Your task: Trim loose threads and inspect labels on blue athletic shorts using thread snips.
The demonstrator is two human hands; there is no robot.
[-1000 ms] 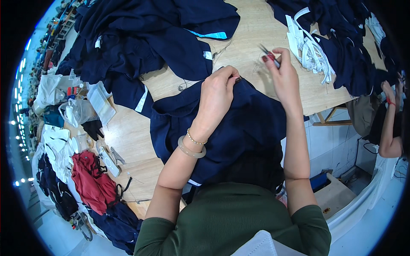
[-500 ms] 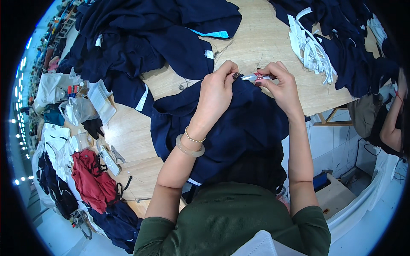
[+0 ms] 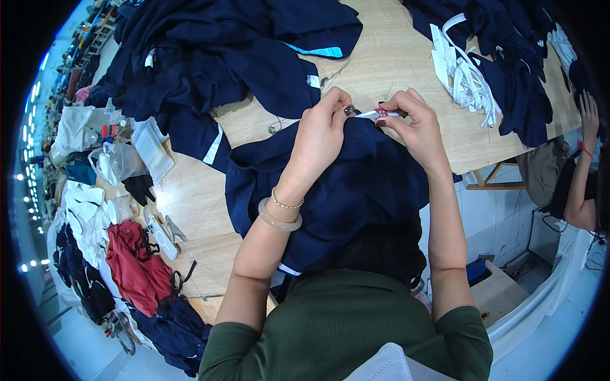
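Where cloth (image 3: 362, 171) is pinched, snips (image 3: 381, 113) have arrived.

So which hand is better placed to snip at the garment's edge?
Probably the right hand: it holds the snips, pointing toward the edge of the garment, while the left hand seems occupied pinching the cloth there.

White lights (image 3: 43, 61) glow left of the wooden table (image 3: 387, 57)
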